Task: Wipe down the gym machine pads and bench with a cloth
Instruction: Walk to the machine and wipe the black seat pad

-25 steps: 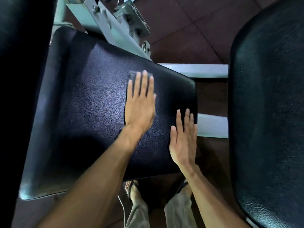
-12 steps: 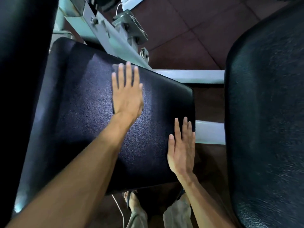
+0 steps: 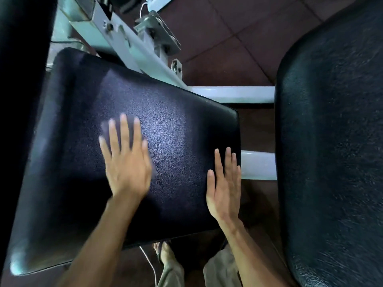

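Observation:
A black textured gym pad point(image 3: 182, 125) fills the middle of the head view, tilted, on a pale grey frame. My left hand point(image 3: 128, 166) lies flat on the pad's centre and presses a dark grey cloth point(image 3: 130, 132) against it. Only bits of the cloth show between and beyond the fingertips, and the hand is motion-blurred. Fingers together and holding nothing, my right hand point(image 3: 224, 189) rests flat on the pad's right edge.
A second black pad point(image 3: 331, 141) stands close on the right and another dark pad point(image 3: 20, 79) on the far left. Grey frame tubes point(image 3: 234, 94) join the pads, with a bracket point(image 3: 157, 32) behind. Below are my feet point(image 3: 165, 253) on a brown tiled floor point(image 3: 238, 34).
My left hand with the cloth has slid from the pad's upper right to the left, then back toward me. The right hand has stayed on the pad's right edge.

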The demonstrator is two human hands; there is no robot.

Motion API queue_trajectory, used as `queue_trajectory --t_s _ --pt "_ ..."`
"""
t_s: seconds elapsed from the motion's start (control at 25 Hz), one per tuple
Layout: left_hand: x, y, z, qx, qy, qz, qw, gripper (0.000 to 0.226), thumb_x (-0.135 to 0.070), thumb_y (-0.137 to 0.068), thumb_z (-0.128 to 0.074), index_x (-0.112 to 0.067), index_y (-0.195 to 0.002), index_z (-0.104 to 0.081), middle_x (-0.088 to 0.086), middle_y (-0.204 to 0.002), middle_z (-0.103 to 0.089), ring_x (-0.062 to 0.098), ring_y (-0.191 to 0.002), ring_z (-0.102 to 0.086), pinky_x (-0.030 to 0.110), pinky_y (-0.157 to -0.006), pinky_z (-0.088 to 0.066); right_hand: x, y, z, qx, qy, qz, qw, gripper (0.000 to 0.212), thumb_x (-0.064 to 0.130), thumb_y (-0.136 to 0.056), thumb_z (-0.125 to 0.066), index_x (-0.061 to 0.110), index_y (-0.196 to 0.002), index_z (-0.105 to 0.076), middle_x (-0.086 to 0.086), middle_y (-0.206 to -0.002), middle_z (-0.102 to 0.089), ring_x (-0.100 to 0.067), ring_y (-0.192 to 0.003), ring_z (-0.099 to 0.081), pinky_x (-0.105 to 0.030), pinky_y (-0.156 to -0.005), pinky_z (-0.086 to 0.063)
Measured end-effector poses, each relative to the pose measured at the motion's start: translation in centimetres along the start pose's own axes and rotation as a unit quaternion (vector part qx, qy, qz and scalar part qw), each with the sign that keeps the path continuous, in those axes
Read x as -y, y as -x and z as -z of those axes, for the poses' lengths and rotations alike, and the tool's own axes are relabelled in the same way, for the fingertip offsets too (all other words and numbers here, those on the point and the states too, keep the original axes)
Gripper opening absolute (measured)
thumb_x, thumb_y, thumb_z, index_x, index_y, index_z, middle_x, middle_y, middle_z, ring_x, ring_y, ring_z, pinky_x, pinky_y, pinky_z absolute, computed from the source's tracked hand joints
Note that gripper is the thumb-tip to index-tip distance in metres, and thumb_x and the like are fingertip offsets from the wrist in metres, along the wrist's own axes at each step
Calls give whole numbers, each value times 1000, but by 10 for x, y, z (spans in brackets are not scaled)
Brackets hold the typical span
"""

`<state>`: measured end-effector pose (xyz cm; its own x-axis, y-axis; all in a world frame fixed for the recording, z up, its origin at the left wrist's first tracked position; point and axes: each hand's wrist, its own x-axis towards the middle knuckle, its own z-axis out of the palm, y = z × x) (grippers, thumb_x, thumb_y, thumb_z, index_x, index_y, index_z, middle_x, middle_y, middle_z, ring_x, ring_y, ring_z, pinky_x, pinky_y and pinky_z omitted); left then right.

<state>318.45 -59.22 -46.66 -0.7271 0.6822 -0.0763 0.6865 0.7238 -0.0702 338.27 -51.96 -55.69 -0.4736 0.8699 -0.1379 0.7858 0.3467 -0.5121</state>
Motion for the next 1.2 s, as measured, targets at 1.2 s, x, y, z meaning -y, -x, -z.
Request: queue_trajectory --t_s 1.2 --pt "-76 70 -41 62 52 -242 967 57 -35 -103 -24 -19 -157 -13 5 -166 0 23 -154 2 46 -123 -9 -12 12 11 3 -243 -28 969 53 38 -103 -31 21 -153 -28 6 -164 -15 -6 -152 -8 -44 -124 -17"
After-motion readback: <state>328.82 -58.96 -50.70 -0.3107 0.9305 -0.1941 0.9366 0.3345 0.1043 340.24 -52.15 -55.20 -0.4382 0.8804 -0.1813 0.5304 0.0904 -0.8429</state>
